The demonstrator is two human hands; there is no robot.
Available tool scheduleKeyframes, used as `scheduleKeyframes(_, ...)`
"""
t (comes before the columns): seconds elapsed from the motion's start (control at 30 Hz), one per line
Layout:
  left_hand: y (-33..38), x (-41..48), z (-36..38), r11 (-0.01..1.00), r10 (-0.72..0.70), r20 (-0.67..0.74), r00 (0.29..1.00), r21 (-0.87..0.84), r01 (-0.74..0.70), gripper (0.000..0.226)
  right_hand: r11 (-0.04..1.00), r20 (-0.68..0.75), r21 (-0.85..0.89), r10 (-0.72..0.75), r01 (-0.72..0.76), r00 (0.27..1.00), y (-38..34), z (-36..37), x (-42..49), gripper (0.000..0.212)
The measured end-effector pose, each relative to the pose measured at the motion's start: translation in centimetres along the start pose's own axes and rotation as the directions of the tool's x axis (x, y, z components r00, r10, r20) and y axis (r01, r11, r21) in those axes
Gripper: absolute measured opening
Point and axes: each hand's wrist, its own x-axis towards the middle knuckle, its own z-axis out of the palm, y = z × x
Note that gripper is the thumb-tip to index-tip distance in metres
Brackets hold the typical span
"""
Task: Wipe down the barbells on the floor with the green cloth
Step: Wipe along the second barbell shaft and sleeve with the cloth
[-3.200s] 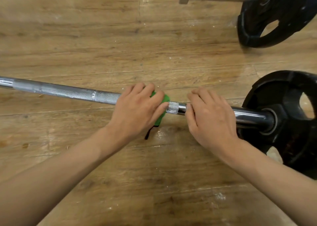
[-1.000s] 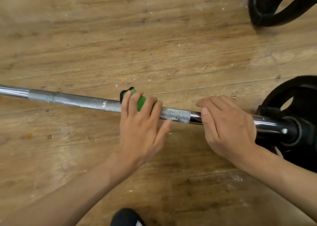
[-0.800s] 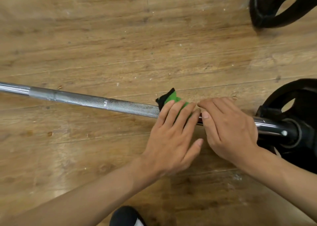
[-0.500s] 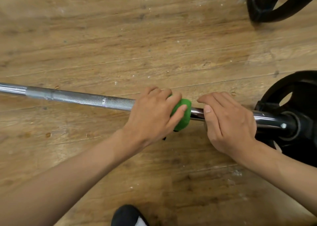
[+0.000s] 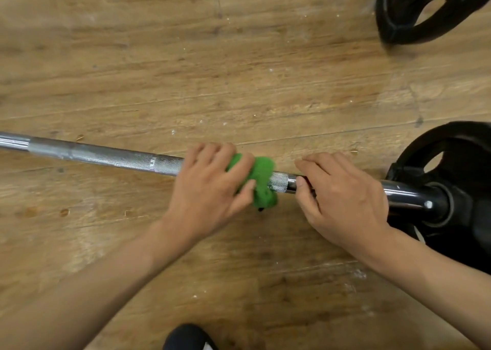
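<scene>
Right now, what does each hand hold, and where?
Left hand grips the green cloth around the barbell shaft; right hand grips the shaft near the plate.

The single head-worn view looks almost straight down at the wooden floor, close enough that both forearms enter from the near edge and the left hand and right hand sit mid-frame. The barbell runs from the left edge to a black plate cut off at the right. A second plate is clipped at the far right corner, and a dark shoe toe shows at the near edge.
</scene>
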Motion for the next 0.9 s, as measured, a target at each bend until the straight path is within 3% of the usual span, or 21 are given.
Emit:
scheduleKeyframes(0.13,-4.8,-1.3,-1.3,0.978,-0.203,0.001,0.979,-0.044,0.203,0.039,1.0,-0.018,-0.014,-0.003,0.003,1.0,0.0,0.5,0.0,0.032)
scheduleKeyframes(0.27,-2.5,-0.8,-1.3,0.961,-0.245,0.006,0.97,-0.128,0.243,0.037,1.0,-0.046,-0.012,-0.023,0.022,0.999,0.0,0.4,0.3,0.039)
scheduleKeyframes(0.5,5.1,1.3,0.5,0.994,0.061,-0.057,0.997,-0.087,-0.065,0.038,0.999,-0.006,0.016,-0.029,0.029,1.0,0.1,0.2,0.0,0.041)
scheduleKeyframes(0.6,2.2,0.5,0.4,0.996,0.084,-0.023,0.996,-0.023,-0.084,0.041,0.997,0.049,-0.013,-0.073,0.073,0.996,0.4,0.0,-0.3,0.065)
scheduleKeyframes(0.7,-1.2,-0.5,-0.2,0.999,0.025,0.008,1.0,-0.044,-0.025,0.043,0.996,0.036,-0.035,-0.076,0.077,0.996,0.5,-0.1,-0.6,0.075)
scheduleKeyframes(0.9,-8.2,-2.8,-2.0,0.98,-0.198,0.019,0.98,-0.009,0.198,0.042,0.998,0.053,-0.039,-0.045,0.047,0.998,0.1,0.0,-0.4,0.073)
